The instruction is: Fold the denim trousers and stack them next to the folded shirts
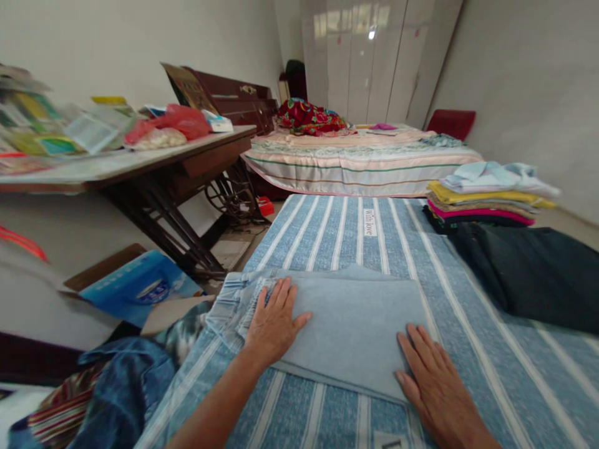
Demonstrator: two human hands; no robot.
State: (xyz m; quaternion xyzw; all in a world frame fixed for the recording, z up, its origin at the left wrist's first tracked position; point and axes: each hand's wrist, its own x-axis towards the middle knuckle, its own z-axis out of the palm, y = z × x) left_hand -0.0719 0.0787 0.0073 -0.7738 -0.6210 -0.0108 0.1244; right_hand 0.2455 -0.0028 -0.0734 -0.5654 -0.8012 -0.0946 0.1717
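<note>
Light blue jeans with a gathered elastic waistband lie folded on a blue-and-white striped bedspread. The waistband end points left. My left hand rests flat on the jeans beside the waistband, its thumb stretched to the right. At the opposite end, my right hand lies with its fingers extended along the right edge of the jeans, partly on the cloth and partly on the bedspread. Both hands press down from above and grasp nothing.
Dark trousers and a stack of folded clothes lie at the right. Rumpled denim clothes and a blue box sit at the lower left. A cluttered sewing-machine table stands left; another bed is behind.
</note>
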